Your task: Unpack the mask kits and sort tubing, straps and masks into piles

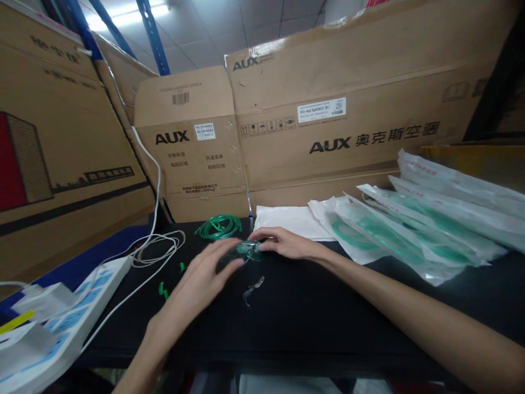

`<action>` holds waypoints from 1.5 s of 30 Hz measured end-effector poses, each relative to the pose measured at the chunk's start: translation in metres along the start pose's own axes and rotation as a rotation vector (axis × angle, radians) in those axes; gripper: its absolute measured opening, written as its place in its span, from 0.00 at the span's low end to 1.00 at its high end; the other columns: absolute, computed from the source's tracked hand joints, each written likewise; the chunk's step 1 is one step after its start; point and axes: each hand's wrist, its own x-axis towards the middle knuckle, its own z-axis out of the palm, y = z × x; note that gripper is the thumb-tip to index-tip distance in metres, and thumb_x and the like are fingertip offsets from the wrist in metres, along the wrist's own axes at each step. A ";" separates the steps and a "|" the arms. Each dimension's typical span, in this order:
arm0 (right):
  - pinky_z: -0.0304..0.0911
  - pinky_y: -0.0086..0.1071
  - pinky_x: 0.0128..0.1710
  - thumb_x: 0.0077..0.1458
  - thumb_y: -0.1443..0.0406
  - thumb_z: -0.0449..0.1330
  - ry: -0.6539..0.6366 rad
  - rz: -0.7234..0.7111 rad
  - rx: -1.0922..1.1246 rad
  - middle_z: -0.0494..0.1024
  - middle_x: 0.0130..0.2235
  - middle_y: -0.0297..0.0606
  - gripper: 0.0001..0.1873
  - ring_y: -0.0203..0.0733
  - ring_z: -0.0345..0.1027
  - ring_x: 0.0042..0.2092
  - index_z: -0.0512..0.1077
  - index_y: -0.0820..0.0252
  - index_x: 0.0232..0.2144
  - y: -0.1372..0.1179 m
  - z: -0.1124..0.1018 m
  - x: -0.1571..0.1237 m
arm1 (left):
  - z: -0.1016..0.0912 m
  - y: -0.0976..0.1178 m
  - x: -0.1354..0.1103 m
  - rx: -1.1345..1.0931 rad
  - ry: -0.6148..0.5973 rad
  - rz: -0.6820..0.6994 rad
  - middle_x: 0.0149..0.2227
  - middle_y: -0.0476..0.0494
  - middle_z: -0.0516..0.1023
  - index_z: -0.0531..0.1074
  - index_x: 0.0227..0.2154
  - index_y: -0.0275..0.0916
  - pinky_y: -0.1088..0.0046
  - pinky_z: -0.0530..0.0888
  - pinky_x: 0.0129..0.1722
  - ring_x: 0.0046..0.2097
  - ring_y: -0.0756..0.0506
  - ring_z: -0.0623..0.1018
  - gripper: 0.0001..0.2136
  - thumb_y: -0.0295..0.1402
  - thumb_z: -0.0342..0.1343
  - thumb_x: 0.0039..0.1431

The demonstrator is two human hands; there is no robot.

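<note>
Between my hands, over the middle of the black table (311, 312), is a translucent green oxygen mask (249, 249), partly covered by fingers. My left hand (207, 268) curves around its left side, thumb and fingers against it. From the right, my right hand (283, 242) grips its edge with bent fingers. Just behind lies a coil of green tubing (219, 226). A thin, clear strip (253, 290) rests on the table in front of the mask. Left of my left hand are two small green plastic pieces, one larger piece (163, 290) and one smaller piece (182, 267).
Several white-and-clear packets (394, 230) with green contents lie at the right, beside a flat white packet (291, 220). A power strip (77, 314) with plugs and a loose white cable (158, 164) occupies the left. Large cardboard boxes (283, 158) wall off the back.
</note>
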 end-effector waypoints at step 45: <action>0.65 0.46 0.57 0.64 0.60 0.60 0.288 0.045 -0.347 0.81 0.54 0.46 0.19 0.53 0.75 0.54 0.78 0.56 0.55 0.003 0.027 -0.010 | 0.019 -0.039 0.035 -0.469 -0.081 -0.020 0.52 0.40 0.79 0.80 0.46 0.41 0.61 0.73 0.57 0.54 0.39 0.78 0.12 0.38 0.63 0.61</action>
